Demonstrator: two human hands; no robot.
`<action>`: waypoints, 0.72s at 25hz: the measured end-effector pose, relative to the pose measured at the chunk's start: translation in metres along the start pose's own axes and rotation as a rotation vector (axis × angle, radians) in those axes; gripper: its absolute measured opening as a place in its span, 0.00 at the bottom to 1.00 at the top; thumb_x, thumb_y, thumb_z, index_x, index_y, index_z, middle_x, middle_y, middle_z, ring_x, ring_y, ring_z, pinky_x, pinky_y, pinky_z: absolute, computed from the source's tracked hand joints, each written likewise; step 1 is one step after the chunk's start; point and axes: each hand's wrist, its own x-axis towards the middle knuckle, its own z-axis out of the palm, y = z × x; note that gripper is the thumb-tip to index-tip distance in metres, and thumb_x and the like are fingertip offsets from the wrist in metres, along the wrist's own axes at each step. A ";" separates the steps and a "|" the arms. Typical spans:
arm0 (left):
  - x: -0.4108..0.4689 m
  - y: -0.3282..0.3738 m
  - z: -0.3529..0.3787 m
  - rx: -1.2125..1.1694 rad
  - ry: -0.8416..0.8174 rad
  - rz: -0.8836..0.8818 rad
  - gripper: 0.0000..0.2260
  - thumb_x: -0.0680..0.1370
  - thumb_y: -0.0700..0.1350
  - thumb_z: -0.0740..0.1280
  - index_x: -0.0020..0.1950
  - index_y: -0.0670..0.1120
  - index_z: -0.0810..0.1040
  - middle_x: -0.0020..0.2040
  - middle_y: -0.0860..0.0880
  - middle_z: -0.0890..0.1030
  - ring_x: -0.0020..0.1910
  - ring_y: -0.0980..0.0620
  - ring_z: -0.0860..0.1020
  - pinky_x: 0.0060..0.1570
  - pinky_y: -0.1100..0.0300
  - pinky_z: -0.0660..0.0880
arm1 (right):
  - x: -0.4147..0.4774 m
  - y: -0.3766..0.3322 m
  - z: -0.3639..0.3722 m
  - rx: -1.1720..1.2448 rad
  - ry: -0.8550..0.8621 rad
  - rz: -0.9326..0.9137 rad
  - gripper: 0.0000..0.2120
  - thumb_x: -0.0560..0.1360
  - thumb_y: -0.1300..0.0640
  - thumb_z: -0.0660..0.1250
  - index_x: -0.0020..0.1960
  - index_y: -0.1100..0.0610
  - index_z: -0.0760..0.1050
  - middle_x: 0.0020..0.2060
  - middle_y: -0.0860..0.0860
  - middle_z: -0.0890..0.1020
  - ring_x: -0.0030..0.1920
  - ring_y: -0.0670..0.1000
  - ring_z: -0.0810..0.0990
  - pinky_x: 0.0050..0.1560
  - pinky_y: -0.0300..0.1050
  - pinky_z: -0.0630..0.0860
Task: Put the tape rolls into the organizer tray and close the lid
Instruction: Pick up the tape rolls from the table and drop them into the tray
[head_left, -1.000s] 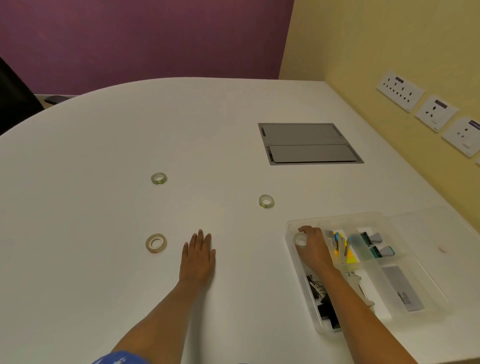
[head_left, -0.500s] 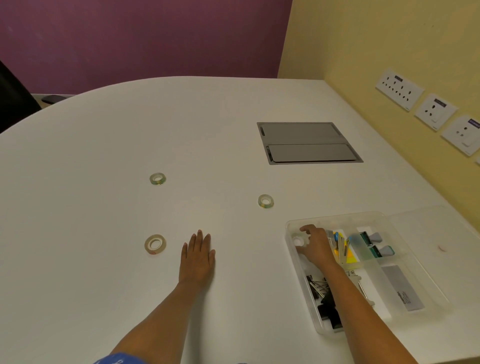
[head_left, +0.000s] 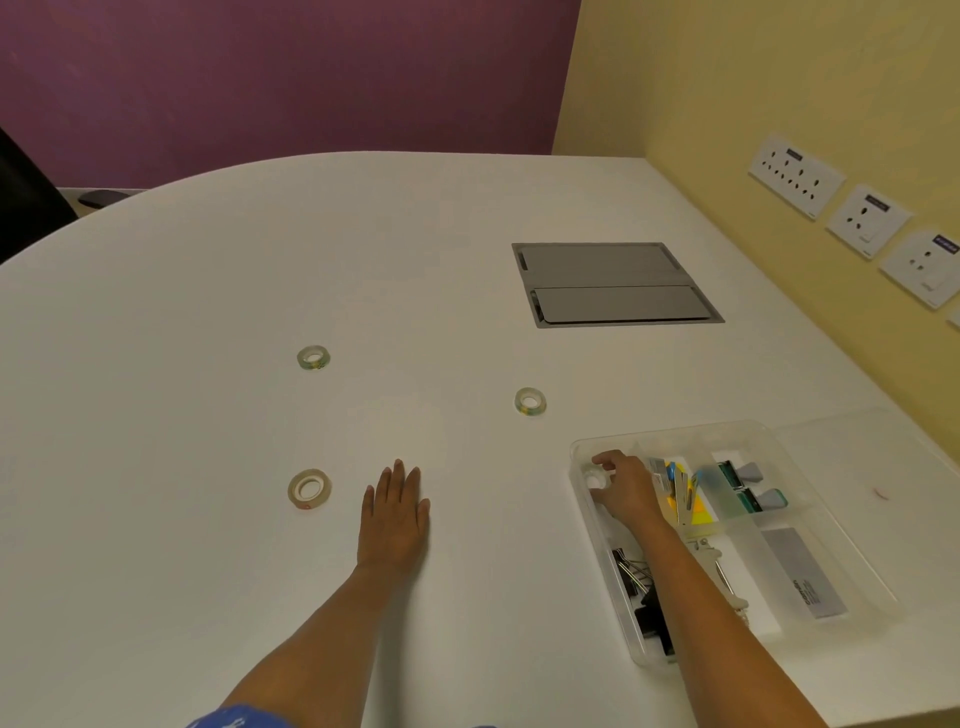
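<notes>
Right hand (head_left: 626, 491) half-hiding tape roll (head_left: 594, 476) in organizer tray (head_left: 675, 434)

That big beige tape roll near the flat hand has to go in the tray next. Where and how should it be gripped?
The beige tape roll lies flat on the table, hole up, with open space all round. Probably best to come from above with the left hand, which rests flat just right of it, and pinch across the outer rim, thumb opposite fingers. A finger hooked in the hole might also work.
</notes>
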 end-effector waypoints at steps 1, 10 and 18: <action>0.000 -0.001 0.000 -0.001 0.002 0.001 0.23 0.83 0.49 0.47 0.78 0.48 0.49 0.80 0.47 0.46 0.79 0.49 0.45 0.78 0.52 0.43 | -0.001 -0.001 -0.001 0.019 0.012 0.006 0.23 0.69 0.68 0.73 0.63 0.64 0.73 0.61 0.64 0.73 0.61 0.60 0.74 0.57 0.50 0.73; 0.003 -0.010 0.007 -0.017 0.056 0.024 0.23 0.83 0.51 0.46 0.78 0.50 0.47 0.80 0.50 0.45 0.79 0.52 0.44 0.77 0.54 0.41 | -0.001 -0.062 0.000 0.174 0.294 -0.213 0.13 0.75 0.66 0.67 0.58 0.60 0.76 0.57 0.59 0.76 0.57 0.57 0.76 0.54 0.44 0.73; 0.040 -0.020 0.005 -0.073 0.133 0.023 0.23 0.83 0.51 0.48 0.78 0.51 0.50 0.80 0.51 0.48 0.79 0.52 0.46 0.77 0.55 0.41 | 0.032 -0.147 0.057 0.126 0.103 -0.366 0.12 0.76 0.64 0.65 0.60 0.59 0.75 0.59 0.57 0.76 0.60 0.55 0.75 0.60 0.43 0.72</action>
